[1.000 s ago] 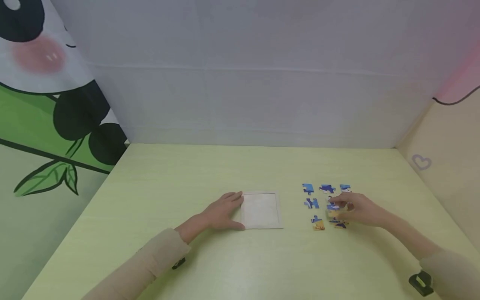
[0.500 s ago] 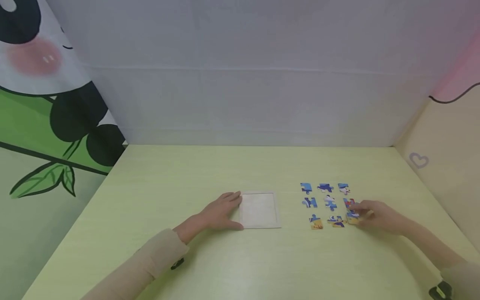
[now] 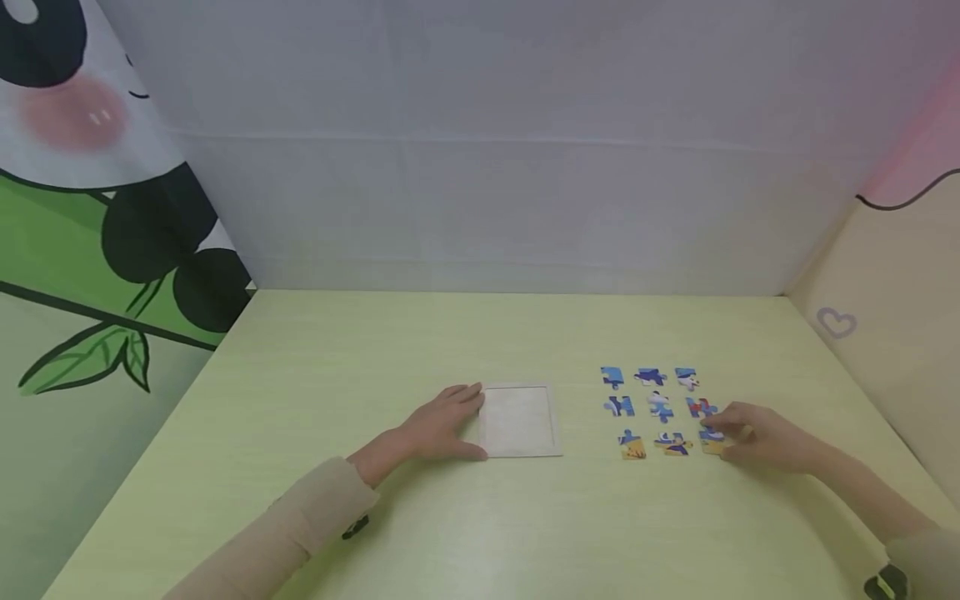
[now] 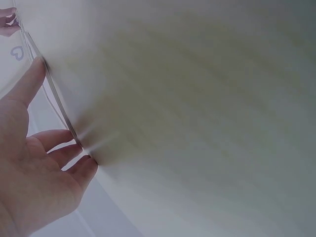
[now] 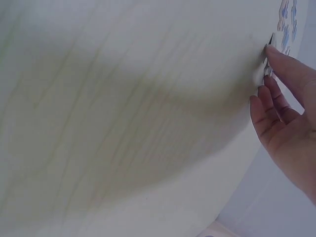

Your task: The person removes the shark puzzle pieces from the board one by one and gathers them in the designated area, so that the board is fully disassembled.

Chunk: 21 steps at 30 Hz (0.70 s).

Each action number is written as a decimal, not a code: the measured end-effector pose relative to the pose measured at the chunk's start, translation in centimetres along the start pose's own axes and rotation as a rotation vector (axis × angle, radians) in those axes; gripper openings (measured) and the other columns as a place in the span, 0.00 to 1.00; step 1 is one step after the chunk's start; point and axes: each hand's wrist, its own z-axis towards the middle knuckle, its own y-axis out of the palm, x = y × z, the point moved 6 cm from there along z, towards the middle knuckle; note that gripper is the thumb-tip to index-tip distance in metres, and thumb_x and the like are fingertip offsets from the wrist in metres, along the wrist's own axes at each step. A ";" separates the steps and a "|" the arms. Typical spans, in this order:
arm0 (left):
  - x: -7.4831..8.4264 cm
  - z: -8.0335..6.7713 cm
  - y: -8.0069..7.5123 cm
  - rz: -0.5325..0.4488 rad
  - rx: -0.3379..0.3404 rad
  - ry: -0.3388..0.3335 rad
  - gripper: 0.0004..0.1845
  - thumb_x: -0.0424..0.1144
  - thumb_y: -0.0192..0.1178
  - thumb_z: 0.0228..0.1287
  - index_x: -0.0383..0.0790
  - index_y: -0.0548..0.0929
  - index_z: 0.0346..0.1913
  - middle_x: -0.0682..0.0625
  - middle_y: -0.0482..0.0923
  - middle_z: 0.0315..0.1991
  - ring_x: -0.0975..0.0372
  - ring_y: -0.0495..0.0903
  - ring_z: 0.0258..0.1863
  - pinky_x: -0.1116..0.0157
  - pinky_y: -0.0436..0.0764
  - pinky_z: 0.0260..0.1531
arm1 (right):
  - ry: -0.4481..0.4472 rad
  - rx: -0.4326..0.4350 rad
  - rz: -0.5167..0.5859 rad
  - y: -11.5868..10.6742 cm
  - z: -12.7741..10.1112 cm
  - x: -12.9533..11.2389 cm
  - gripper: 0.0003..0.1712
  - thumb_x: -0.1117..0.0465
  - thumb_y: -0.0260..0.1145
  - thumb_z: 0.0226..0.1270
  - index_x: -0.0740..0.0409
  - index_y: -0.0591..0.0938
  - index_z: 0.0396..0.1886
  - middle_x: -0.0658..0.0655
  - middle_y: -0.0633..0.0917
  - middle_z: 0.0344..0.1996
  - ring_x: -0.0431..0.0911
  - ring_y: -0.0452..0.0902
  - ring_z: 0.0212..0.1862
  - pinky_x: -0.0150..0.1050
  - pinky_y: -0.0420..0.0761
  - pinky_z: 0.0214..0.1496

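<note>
In the head view my left hand (image 3: 444,427) rests at the left edge of a flat white square puzzle tray (image 3: 517,422), thumb and fingers spread along its side. The left wrist view shows the fingertips (image 4: 89,160) touching the tray's thin edge. To the right of the tray, small blue and yellow jigsaw pieces (image 3: 661,406) lie in three rows. My right hand (image 3: 768,437) pinches the bottom-right jigsaw piece (image 3: 712,440) between thumb and index finger, low at the table. The fingers cover part of that piece.
The pieces and tray lie on a pale yellow table (image 3: 405,342). A grey-white cloth wall (image 3: 480,208) rises behind it. Side panels stand left and right, the left panel (image 3: 97,250) printed with a cartoon. A jigsaw piece (image 3: 701,407) with red lies just above the right fingertips.
The right hand has moved right, bringing the yellow-bottomed jigsaw piece from over the middle column to the bottom right. Over the last half second it shifted only slightly. The left hand stays at the tray.
</note>
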 end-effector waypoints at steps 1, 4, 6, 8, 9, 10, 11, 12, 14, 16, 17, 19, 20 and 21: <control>0.1 0.0 0.0 -0.001 -0.003 -0.001 0.45 0.55 0.63 0.52 0.29 0.60 0.65 0.39 0.52 0.69 0.47 0.52 0.67 0.52 0.59 0.63 | 0.005 -0.001 -0.002 0.0 0.0 0.0 0.22 0.66 0.70 0.49 0.75 0.78 0.43 0.50 0.78 0.32 0.31 0.70 0.35 0.30 0.76 0.32; 0.1 0.2 -0.1 0.012 -0.006 0.000 0.45 0.55 0.63 0.52 0.29 0.60 0.65 0.39 0.52 0.69 0.47 0.52 0.67 0.53 0.59 0.63 | 0.004 -0.003 -0.020 -0.1 -0.1 0.0 0.22 0.66 0.70 0.49 0.75 0.78 0.44 0.51 0.77 0.32 0.32 0.70 0.35 0.30 0.75 0.32; 0.1 0.3 -0.1 0.020 -0.006 -0.001 0.45 0.55 0.63 0.52 0.30 0.61 0.65 0.40 0.52 0.68 0.47 0.52 0.67 0.53 0.60 0.63 | -0.006 0.006 -0.039 -0.2 -0.1 -0.1 0.22 0.66 0.70 0.48 0.74 0.78 0.43 0.51 0.77 0.32 0.32 0.70 0.34 0.30 0.75 0.31; 0.0 0.4 -0.1 0.027 -0.009 -0.001 0.45 0.56 0.63 0.52 0.30 0.61 0.65 0.40 0.52 0.69 0.47 0.52 0.67 0.53 0.60 0.63 | 0.000 0.013 -0.055 -0.2 -0.2 -0.1 0.22 0.66 0.70 0.48 0.73 0.78 0.43 0.52 0.77 0.32 0.32 0.69 0.34 0.30 0.74 0.31; 0.0 0.5 -0.1 0.029 -0.010 -0.001 0.45 0.56 0.63 0.52 0.30 0.61 0.65 0.40 0.52 0.69 0.47 0.52 0.67 0.53 0.60 0.63 | 0.010 0.010 -0.059 -0.2 -0.2 0.0 0.22 0.66 0.70 0.48 0.73 0.78 0.43 0.52 0.77 0.32 0.32 0.69 0.34 0.30 0.74 0.31; 0.0 0.5 -0.1 0.029 -0.011 0.000 0.45 0.56 0.63 0.52 0.30 0.61 0.65 0.40 0.52 0.69 0.47 0.52 0.67 0.53 0.60 0.63 | 0.017 0.009 -0.063 -0.2 -0.2 0.0 0.22 0.66 0.70 0.47 0.73 0.78 0.43 0.52 0.77 0.32 0.32 0.69 0.34 0.30 0.74 0.31; 0.0 0.6 -0.1 0.027 -0.011 0.001 0.45 0.56 0.63 0.52 0.30 0.61 0.65 0.40 0.52 0.69 0.47 0.52 0.67 0.53 0.60 0.63 | 0.020 0.011 -0.066 -0.2 -0.2 0.1 0.23 0.66 0.71 0.47 0.73 0.78 0.43 0.52 0.77 0.32 0.32 0.69 0.34 0.30 0.74 0.31; -0.1 0.6 -0.1 0.027 -0.012 0.002 0.45 0.56 0.63 0.52 0.30 0.61 0.65 0.40 0.52 0.69 0.47 0.52 0.67 0.53 0.59 0.63 | 0.026 0.014 -0.074 -0.2 -0.2 0.1 0.23 0.65 0.71 0.47 0.72 0.79 0.43 0.51 0.77 0.32 0.31 0.69 0.34 0.30 0.74 0.31; -0.1 0.6 -0.2 0.021 -0.013 0.002 0.45 0.56 0.63 0.52 0.30 0.60 0.65 0.40 0.52 0.69 0.47 0.52 0.67 0.53 0.59 0.63 | 0.021 0.020 -0.081 -0.3 -0.2 0.0 0.22 0.66 0.71 0.47 0.72 0.79 0.43 0.52 0.77 0.32 0.32 0.69 0.34 0.30 0.74 0.31; -0.2 0.6 -0.2 0.009 -0.011 0.000 0.45 0.55 0.63 0.52 0.30 0.60 0.65 0.40 0.51 0.69 0.47 0.51 0.67 0.53 0.58 0.63 | 0.012 0.025 -0.087 -0.3 0.0 -0.1 0.22 0.67 0.71 0.46 0.72 0.79 0.43 0.52 0.77 0.32 0.32 0.69 0.34 0.30 0.75 0.31; -0.2 0.6 -0.2 0.003 -0.011 -0.001 0.45 0.55 0.63 0.52 0.30 0.60 0.65 0.40 0.51 0.69 0.47 0.51 0.67 0.53 0.58 0.64 | 0.011 0.026 -0.086 -0.3 0.0 -0.2 0.22 0.67 0.71 0.46 0.72 0.79 0.42 0.53 0.77 0.32 0.32 0.69 0.34 0.31 0.75 0.31; -0.3 0.6 -0.2 -0.009 -0.012 -0.002 0.45 0.54 0.63 0.52 0.30 0.60 0.65 0.40 0.51 0.69 0.47 0.51 0.67 0.53 0.57 0.64 | 0.042 0.004 -0.083 -0.3 0.1 0.0 0.22 0.66 0.71 0.46 0.71 0.79 0.43 0.54 0.78 0.33 0.33 0.71 0.35 0.31 0.75 0.32; -0.3 0.6 -0.2 -0.012 -0.012 -0.002 0.45 0.54 0.63 0.52 0.30 0.60 0.65 0.40 0.51 0.69 0.47 0.51 0.67 0.53 0.57 0.64 | 0.076 -0.013 -0.084 -0.4 0.3 0.1 0.23 0.64 0.72 0.46 0.70 0.79 0.43 0.54 0.79 0.34 0.35 0.72 0.36 0.32 0.75 0.32; -0.3 0.6 -0.1 -0.014 -0.013 -0.002 0.45 0.54 0.63 0.52 0.30 0.60 0.65 0.40 0.51 0.69 0.47 0.51 0.67 0.52 0.57 0.64 | 0.105 -0.023 -0.090 -0.5 0.4 0.1 0.23 0.63 0.72 0.47 0.69 0.79 0.44 0.54 0.79 0.34 0.36 0.72 0.37 0.32 0.76 0.33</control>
